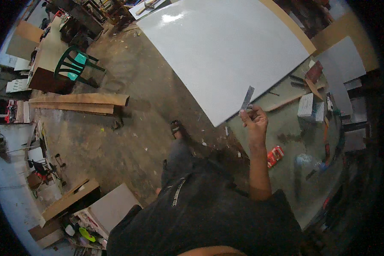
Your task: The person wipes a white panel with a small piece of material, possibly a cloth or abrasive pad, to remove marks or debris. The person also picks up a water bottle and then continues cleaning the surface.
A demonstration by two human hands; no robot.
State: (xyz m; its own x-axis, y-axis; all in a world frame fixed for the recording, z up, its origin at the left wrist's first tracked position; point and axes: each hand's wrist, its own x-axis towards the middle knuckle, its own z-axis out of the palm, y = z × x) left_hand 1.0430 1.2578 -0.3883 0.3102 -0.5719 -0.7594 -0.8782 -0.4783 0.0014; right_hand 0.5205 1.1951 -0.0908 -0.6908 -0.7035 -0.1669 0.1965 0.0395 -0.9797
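Right hand (pixel 255 118) pinched grey strip (pixel 248 97) at white panel's (pixel 226 55) near edge; left hand out of view, couldn't tell its state. Red packet (pixel 275 156), white block (pixel 305 106), wood stick (pixel 314 89) cluttered desk (pixel 286 128); green chair (pixel 78 64) stood farther left.

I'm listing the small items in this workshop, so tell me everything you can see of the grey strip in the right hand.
The grey strip is short, narrow, flat and straight-sided, with faint darker patches; it could be metal or plastic, I cannot tell which. Its lower end is pinched in the right hand, which hides that part. The free end points up the picture, leaning slightly right, seen against the white board near its closest corner. Whether it touches the board is unclear.
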